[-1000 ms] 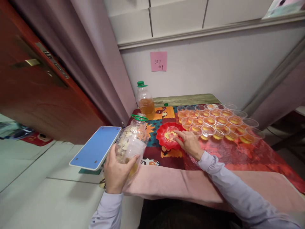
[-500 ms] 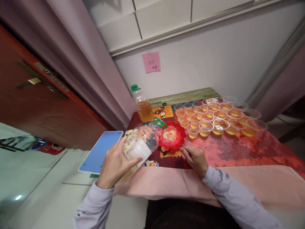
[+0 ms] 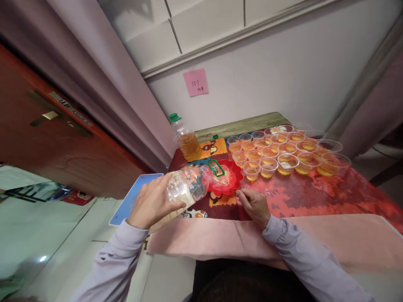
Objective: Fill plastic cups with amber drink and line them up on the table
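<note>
My left hand (image 3: pixel 154 201) is wrapped round a big clear plastic bottle (image 3: pixel 185 188), tipped well over with its neck to the right. A green carrying ring (image 3: pixel 216 167) hangs at the neck. The bottle's mouth is over a clear plastic cup (image 3: pixel 224 175) on a red scalloped plate (image 3: pixel 234 176). My right hand (image 3: pixel 254 205) has its thumb and finger pinched at the plate's near right rim. Whether liquid is flowing is hard to make out.
Rows of clear cups with amber liquid (image 3: pixel 269 165) fill the table's right side. A second bottle (image 3: pixel 189 144) with a green cap stands upright at the back left. A loose green cap (image 3: pixel 215 136) lies behind the plate. Left of the table is a blue board (image 3: pixel 121 207).
The bottle has tipped further, and its neck and green ring have shifted right over the cup. My right hand stays at the plate's rim. The camera view has shifted slightly.
</note>
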`<state>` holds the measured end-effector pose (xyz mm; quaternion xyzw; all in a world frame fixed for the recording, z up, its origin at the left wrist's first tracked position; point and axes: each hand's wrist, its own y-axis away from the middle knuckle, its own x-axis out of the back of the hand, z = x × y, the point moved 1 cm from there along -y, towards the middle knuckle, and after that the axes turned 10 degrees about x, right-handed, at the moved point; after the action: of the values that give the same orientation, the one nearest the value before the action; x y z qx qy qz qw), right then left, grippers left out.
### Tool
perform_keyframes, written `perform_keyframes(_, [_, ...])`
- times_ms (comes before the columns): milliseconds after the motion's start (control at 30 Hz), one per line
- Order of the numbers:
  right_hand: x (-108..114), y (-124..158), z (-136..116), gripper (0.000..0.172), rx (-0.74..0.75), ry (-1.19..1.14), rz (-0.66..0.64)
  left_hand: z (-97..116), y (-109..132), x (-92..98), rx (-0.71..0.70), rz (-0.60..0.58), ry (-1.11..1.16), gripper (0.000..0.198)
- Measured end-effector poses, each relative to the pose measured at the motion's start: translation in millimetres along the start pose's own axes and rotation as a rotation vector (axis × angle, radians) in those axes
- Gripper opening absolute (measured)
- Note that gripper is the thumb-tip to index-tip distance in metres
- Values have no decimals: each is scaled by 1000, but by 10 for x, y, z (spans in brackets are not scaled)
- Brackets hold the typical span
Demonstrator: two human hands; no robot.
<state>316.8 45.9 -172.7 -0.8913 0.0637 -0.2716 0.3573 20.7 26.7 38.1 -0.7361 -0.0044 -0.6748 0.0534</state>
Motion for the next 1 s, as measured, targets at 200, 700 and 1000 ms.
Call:
perform_keyframes(200, [-2,-4,0,55,13,-20,-5,109,-58,86,-23,0,-52,81])
perform_keyframes(700, [5,-12,-27,49,29,-49,-10,417,-179,325,-21,-50,-310,81])
perform_keyframes(1000, [9,-20,-45,50,61,-51,23,491,-184,416,-38,-92,-372,78])
